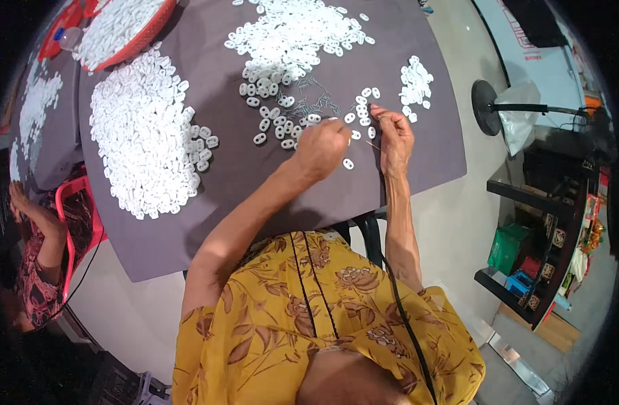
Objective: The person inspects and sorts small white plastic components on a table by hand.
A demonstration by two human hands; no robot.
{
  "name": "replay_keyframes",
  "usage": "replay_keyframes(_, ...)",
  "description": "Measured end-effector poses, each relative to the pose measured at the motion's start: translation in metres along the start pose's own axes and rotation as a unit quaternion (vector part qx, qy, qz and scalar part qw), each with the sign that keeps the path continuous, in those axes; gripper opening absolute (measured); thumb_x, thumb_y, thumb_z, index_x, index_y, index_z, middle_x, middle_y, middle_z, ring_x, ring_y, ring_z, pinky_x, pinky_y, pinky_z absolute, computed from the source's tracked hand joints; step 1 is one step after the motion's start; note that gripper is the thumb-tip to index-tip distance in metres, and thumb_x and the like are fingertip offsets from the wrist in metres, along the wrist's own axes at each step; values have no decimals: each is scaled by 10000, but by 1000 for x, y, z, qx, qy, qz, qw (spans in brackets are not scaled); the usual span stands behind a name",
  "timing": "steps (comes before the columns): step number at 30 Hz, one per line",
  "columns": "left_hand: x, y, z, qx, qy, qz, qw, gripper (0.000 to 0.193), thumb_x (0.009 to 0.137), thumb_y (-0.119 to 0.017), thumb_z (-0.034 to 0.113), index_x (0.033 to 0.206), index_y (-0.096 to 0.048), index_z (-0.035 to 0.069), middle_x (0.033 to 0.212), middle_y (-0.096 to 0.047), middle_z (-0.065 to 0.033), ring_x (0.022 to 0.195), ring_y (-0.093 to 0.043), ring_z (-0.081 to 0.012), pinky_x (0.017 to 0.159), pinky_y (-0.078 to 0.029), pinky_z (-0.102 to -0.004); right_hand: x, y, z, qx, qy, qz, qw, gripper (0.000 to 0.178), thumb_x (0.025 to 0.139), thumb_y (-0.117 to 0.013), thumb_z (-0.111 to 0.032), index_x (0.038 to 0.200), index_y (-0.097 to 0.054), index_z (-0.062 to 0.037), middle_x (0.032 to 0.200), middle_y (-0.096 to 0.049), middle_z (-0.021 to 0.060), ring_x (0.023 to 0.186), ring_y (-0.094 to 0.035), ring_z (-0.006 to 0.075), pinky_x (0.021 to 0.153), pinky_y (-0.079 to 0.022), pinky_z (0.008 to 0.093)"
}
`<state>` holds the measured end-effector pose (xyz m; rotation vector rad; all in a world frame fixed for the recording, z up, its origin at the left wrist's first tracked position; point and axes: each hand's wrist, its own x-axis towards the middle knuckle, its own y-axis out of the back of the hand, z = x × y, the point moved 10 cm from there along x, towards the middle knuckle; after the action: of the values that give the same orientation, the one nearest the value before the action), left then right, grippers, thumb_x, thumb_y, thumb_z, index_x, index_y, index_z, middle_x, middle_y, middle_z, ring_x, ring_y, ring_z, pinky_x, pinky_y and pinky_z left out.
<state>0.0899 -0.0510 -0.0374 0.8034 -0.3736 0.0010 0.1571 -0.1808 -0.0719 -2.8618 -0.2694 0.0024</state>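
Yellow flowered top (350, 290), worn by the person, lies nearest the camera, directly behind both hands. Beyond it the bare forearms reach over a bench (154, 253) covered in grey-purple.

The left hand (323, 148) is curled in, knuckles up, its fingertips mostly hidden; whether it grips anything I cannot tell. The right hand (395, 138) is partly closed, with thumb and fingers drawn together; I cannot tell if a piece is pinched between them. A thin tan sliver (371, 144) shows in the gap between the hands, too small to make out.

Small white two-holed pieces (348, 163) are all around: one lies between the hands on the person's side, a short cluster (363, 111) sits just beside the right fingertips, and others are scattered to the left of the left hand. Just beyond the left hand is a loose heap of small grey pins (316, 101). Farther beyond spreads a broad pile (296, 34) of the same pieces; a small heap (415, 84) lies beyond the right hand, to its right. Well to the left of the left hand is a large mound (144, 135), with a red basket (139, 47) of pieces behind it.
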Motion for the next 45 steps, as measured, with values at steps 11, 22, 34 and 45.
replay_keyframes(11, 18, -19, 0, 22, 73, -73, 994, 76, 712, -518, 33, 767, -539, -15, 761, -558, -173, 680, -600, -342, 580, -473, -437, -2, -7, -2, -25, -3, -2, 1000, 49, 841, -504, -21, 846, -541, 11, 945, -582, 125, 1015, -516, 220, 933, -359, 347)
replay_keyframes(22, -13, 49, -39, 48, 117, 41, 991, 102, 719, -586, 91, 743, -501, 42, 717, -494, -102, 635, -536, -298, 545, -453, -389, 4, -16, -14, -76, -5, -6, 997, 65, 846, -519, -48, 854, -556, 4, 955, -594, 104, 957, -542, 190, 881, -397, 307)
replay_keyframes(34, 46, 127, -103, 154, 58, 222, 961, 406, 718, -676, 238, 1062, -546, 65, 1062, -514, -149, 1008, -476, -352, 842, -401, -421, 74, -81, 22, -165, -69, -44, 983, 104, 839, -535, -82, 869, -570, 11, 904, -622, 90, 814, -553, 128, 792, -417, 243)
replay_keyframes(45, 10, 98, -95, 176, 41, 184, 966, 220, 714, -664, 208, 864, -584, 68, 1096, -500, -119, 1104, -411, -316, 895, -328, -462, 80, -72, 29, -17, -84, -12, 996, 97, 815, -558, -64, 870, -560, 15, 878, -612, 97, 863, -568, 149, 837, -415, 248)
